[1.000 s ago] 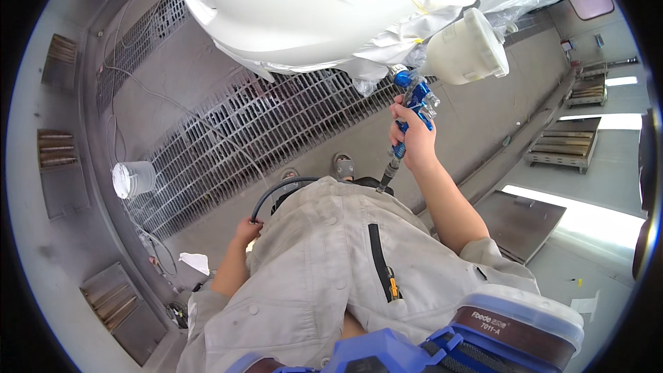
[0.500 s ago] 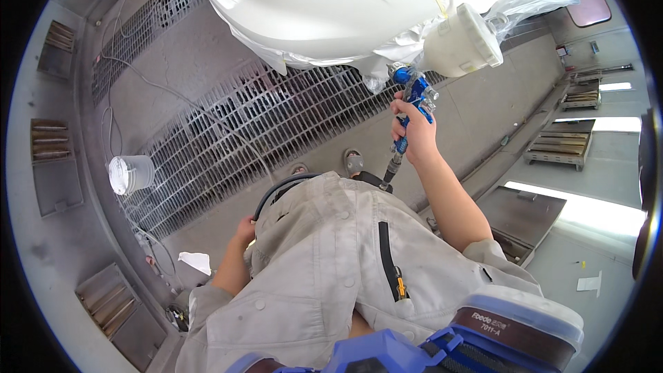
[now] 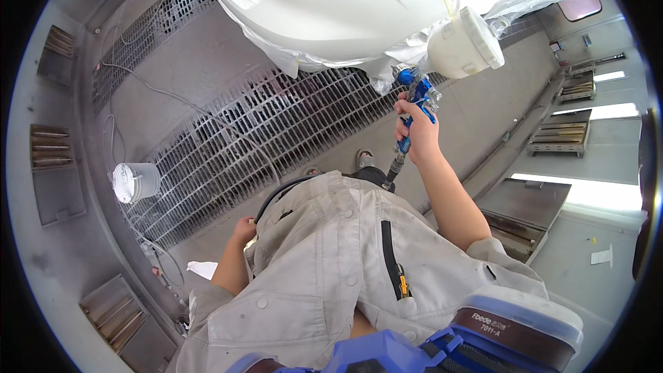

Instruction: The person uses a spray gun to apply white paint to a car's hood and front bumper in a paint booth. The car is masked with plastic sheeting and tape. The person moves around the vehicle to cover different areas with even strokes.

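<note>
My right hand [image 3: 419, 131] is wrapped round the grip of a blue and silver spray gun [image 3: 418, 88]. A whitish paint cup [image 3: 461, 45] is fixed to the gun and tilts to the right. The gun's head is just below the lower edge of a white car body panel [image 3: 338, 14], bordered by white masking film and yellow tape; whether they touch I cannot tell. Beside my left hip, my left hand [image 3: 243, 230] is closed on a dark air hose [image 3: 275, 194] that passes across my waist. Its fingers are partly hidden by my clothing.
Metal floor grating [image 3: 228, 138] runs beneath the panel, with a thin grey hose [image 3: 173, 93] lying over it. A white bucket [image 3: 136, 182] stands at the left. Vents line both walls, including an open metal flap [image 3: 525, 200] at right. Part of a respirator [image 3: 518, 324] shows below.
The view has shifted slightly, so the panel, bucket and floor sit a little further right. My feet have moved slightly in the picture. Both hands keep their holds, the gun at nearly the same height.
</note>
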Demonstrator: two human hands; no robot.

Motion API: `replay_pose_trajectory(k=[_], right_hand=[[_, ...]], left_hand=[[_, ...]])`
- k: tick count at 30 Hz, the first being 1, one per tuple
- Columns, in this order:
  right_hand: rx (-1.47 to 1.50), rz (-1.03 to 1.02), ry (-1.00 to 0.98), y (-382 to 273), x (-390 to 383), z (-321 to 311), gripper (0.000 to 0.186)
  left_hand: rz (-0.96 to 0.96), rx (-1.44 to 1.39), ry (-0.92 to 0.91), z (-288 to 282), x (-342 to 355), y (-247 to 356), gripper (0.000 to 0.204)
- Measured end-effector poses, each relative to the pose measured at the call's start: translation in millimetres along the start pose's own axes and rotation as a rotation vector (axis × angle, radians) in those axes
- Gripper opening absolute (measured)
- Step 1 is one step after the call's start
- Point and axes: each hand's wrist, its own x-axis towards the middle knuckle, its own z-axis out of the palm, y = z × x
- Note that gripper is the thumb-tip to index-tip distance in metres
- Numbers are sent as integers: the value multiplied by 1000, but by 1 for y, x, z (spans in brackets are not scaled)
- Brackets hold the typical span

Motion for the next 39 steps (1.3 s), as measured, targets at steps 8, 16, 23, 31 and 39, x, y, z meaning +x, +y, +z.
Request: replay_pose_trajectory(k=[8,16,23,31,39], right_hand=[[31,31,70,7,-7,1,21],[37,33,82,17,-15,-8,20],[18,28,44,16,-16,-9,22],[16,32,14,11,-2,-20,21],[-7,22,7,-19,16,-50,20]], left_hand=[[-60,-102,-25,3,-11,-8,32],[-54,-30,-56,8,-8,-28,38],[-52,145,-21,14,7,-48,40],[-46,152,-13,21,-3,-23,34],[7,132,44,47,-18,34,30]])
